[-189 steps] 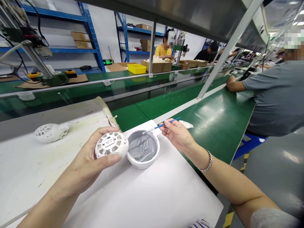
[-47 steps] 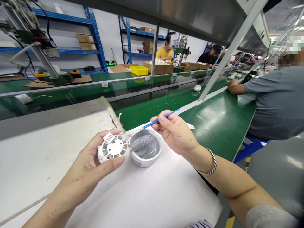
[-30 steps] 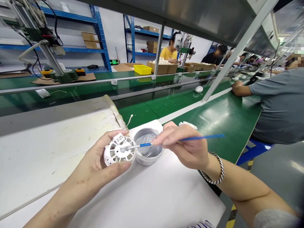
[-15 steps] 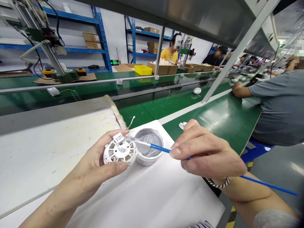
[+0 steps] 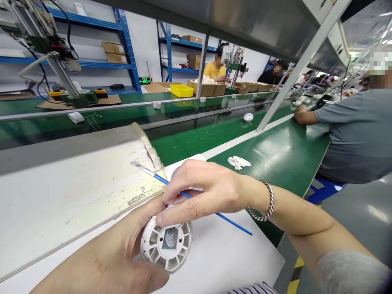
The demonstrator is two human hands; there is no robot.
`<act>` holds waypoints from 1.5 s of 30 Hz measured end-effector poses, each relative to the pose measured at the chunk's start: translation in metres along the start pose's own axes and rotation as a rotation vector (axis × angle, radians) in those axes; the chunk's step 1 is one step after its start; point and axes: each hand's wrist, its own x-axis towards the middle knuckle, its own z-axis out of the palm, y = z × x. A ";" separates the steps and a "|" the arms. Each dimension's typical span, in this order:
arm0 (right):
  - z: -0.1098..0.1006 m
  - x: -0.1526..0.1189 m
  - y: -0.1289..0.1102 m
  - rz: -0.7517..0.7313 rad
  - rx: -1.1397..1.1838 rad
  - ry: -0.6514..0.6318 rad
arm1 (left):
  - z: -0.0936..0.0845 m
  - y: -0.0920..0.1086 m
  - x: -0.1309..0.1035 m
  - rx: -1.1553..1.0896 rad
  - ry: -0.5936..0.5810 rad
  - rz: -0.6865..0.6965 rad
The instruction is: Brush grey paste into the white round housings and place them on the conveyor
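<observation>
My left hand (image 5: 122, 249) is closed around a round white spoked plastic housing (image 5: 167, 254), tilted with its face towards me. A shiny grey square patch (image 5: 170, 238) lies at the housing's centre. My right hand (image 5: 205, 194) reaches over, its fingertips touching the housing's upper edge. A thin blue paintbrush (image 5: 234, 223) is held in the same hand, running beneath the fingers, its bristles pointing left over the white board. The tub of grey paste is almost wholly hidden behind my right hand.
A worn white board (image 5: 76, 183) lies on the left. White paper (image 5: 220, 253) covers the bench under my hands. Crumpled tissue (image 5: 239, 162) rests on the green bench to the right. A co-worker in grey (image 5: 361, 134) sits at the right; a metal post (image 5: 288, 92) rises ahead.
The brush tip has left the housing and swung left. My right hand has moved left to the housing, which is lower and nearer. The grey patch now looks square; the printed label is mostly covered.
</observation>
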 end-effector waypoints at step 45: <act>0.008 -0.063 0.008 0.593 0.012 0.415 | -0.001 0.005 0.019 -0.807 0.692 -0.358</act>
